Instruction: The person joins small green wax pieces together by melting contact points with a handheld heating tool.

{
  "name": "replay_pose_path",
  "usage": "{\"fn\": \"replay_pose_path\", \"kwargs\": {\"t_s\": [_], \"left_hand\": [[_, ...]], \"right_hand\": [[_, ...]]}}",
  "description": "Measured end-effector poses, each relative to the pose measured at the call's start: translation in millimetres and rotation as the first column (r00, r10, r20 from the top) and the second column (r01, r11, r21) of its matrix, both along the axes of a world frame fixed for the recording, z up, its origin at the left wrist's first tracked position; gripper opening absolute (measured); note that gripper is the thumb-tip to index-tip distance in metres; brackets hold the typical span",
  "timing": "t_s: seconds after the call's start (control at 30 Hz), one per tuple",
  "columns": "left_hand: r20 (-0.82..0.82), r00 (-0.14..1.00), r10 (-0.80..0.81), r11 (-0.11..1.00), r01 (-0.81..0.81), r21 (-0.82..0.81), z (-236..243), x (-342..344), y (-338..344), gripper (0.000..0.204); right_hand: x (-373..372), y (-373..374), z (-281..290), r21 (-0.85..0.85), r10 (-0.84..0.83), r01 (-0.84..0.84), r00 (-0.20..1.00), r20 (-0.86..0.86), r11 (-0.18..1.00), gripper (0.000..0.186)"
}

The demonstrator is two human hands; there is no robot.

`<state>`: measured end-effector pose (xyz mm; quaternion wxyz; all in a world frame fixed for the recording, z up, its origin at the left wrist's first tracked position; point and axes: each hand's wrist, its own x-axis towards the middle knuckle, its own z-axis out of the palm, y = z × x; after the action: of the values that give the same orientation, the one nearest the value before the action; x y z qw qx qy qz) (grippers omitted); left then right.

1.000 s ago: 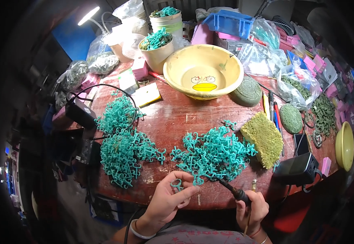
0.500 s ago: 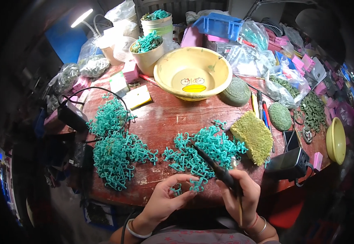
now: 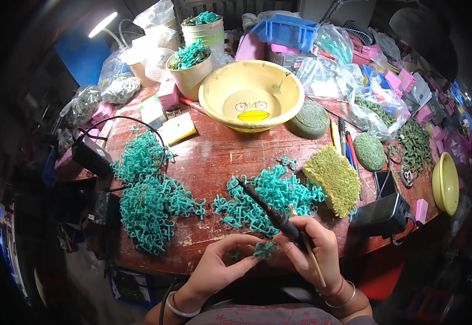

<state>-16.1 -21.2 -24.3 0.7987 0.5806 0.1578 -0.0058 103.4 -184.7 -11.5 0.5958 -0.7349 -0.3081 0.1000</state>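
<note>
My left hand (image 3: 222,271) pinches a small turquoise wax-like piece (image 3: 265,250) between thumb and fingertips, close to the near table edge. Another bit of turquoise shows inside its curled fingers. My right hand (image 3: 320,252) is wrapped round a black pen-shaped tool (image 3: 268,208) that looks like a soldering iron, its thin tip pointing up and left over the pile. A thin wooden stick (image 3: 317,265) is held in the same hand, crossing the tool. Just beyond both hands lies a loose pile of small hooked turquoise pieces (image 3: 279,187); a larger heap (image 3: 149,214) lies to the left.
A yellow basin (image 3: 214,108) stands at the back of the red table (image 3: 209,157). Right of the pile are a yellow-green sponge block (image 3: 333,181), green rounded stones (image 3: 369,153), pens and a black box (image 3: 382,216). Filled tubs (image 3: 190,62) and a lit lamp (image 3: 103,24) stand back left.
The right hand has shifted slightly left, bringing the tool and stick nearer the pinched piece. The stick now shows more plainly across the palm. The whole view has shifted slightly.
</note>
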Motion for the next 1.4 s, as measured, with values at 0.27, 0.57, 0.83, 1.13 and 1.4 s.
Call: {"fn": "replay_pose_path", "kwargs": {"t_s": [0.27,0.57,0.83,1.13,1.4], "left_hand": [[0.077,0.996,0.046,0.987,-0.057,0.147,-8.4,0.5,-5.0,0.031],[-0.045,0.995,0.086,0.995,-0.083,0.056,-2.0,-1.8,-5.0,0.032],[-0.085,0.983,0.16,0.983,-0.167,-0.08,-2.9,-3.2,-4.4,0.031],[-0.061,0.986,0.154,0.987,-0.157,-0.033,-3.7,-1.7,-5.4,0.037],[-0.056,0.987,0.149,0.989,-0.15,0.0,-1.9,0.2,-8.5,0.038]], "right_hand": [[-5.6,-0.3,6.7,-0.04,-0.024,0.03,0.991,0.133,0.999,0.025],[-7.8,1.1,3.5,-0.077,-0.041,0.074,0.93,0.364,0.994,0.025],[-13.4,-10.7,3.1,-0.099,-0.079,0.135,0.896,0.436,0.986,0.026],[-29.9,-58.6,-25.9,-0.25,-0.008,0.167,0.845,0.534,0.954,0.023],[-30.9,-60.3,-32.4,-0.25,-0.012,0.187,0.822,0.569,0.95,0.021]]}}
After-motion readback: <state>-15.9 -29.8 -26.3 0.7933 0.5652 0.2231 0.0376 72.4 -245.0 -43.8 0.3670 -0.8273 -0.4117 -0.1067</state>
